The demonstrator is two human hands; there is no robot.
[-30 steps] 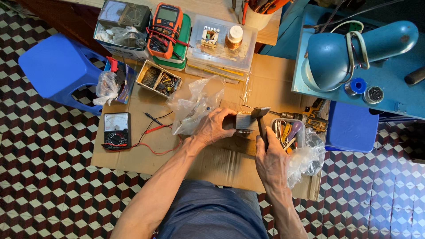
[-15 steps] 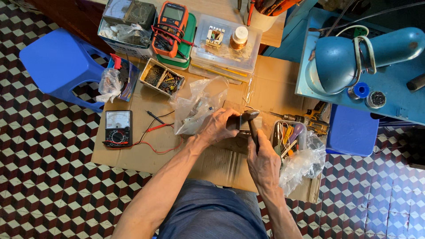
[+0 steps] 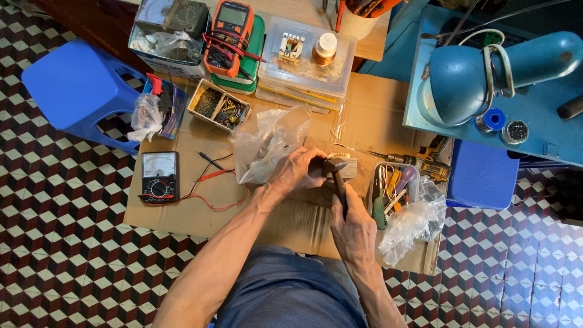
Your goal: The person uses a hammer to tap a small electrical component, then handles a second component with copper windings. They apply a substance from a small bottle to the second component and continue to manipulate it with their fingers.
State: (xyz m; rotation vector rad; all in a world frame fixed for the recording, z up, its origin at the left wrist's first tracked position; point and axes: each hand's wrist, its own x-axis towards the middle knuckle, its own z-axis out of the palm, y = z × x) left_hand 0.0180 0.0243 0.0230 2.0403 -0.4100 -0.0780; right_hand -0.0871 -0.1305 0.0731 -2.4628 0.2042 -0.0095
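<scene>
My left hand [image 3: 296,173] grips a small grey metal block [image 3: 346,168] and holds it down on the cardboard sheet [image 3: 200,209]. My right hand [image 3: 353,229] is closed around the dark handle of a small hammer [image 3: 339,182]. The hammer's head rests at or just above the block, right by my left fingers. Whether head and block touch cannot be told. Both forearms reach in from the bottom edge over my blue-grey lap.
A crumpled clear plastic bag [image 3: 267,143] lies just left of the block. An analog multimeter [image 3: 159,177] with red and black leads sits at left. A tray of screwdrivers [image 3: 395,189], a parts box [image 3: 218,108], an orange meter [image 3: 228,30], blue stools [image 3: 79,88] and a blue lamp [image 3: 486,73] surround the cardboard.
My right hand has brought the hammer a little leftward and down onto the block. My left hand has stayed on the block. The view has shifted slightly.
</scene>
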